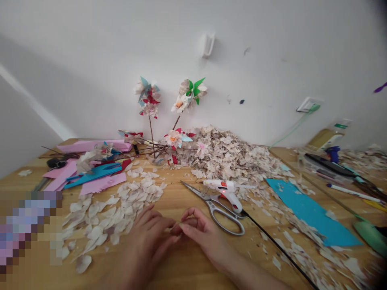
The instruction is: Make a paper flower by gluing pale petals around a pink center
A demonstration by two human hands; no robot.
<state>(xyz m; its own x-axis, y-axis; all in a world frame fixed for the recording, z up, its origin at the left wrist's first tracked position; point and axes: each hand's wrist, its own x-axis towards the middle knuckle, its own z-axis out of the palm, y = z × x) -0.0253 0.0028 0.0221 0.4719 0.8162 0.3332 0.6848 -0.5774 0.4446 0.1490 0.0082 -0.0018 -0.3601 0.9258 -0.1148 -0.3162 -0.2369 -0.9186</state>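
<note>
My left hand [152,233] and my right hand [201,231] meet low over the wooden table, fingertips pinched close together. Whatever lies between them, if anything, is too small and hidden to name. Pale dried petals [102,215] are spread loosely just left of my left hand. To the right of my right hand lie silver scissors [222,215], blades pointing up and left. A white glue gun [225,187] rests against them, a red light showing on it and its black cord running toward the front right.
A large heap of pale petals [223,151] stands against the wall. Handmade flowers [179,102] on twigs stand at the back. Pink paper [99,183] and blue cut pieces [93,174] lie left; a blue sheet [311,213] lies right. A bottle [325,135] leans at far right.
</note>
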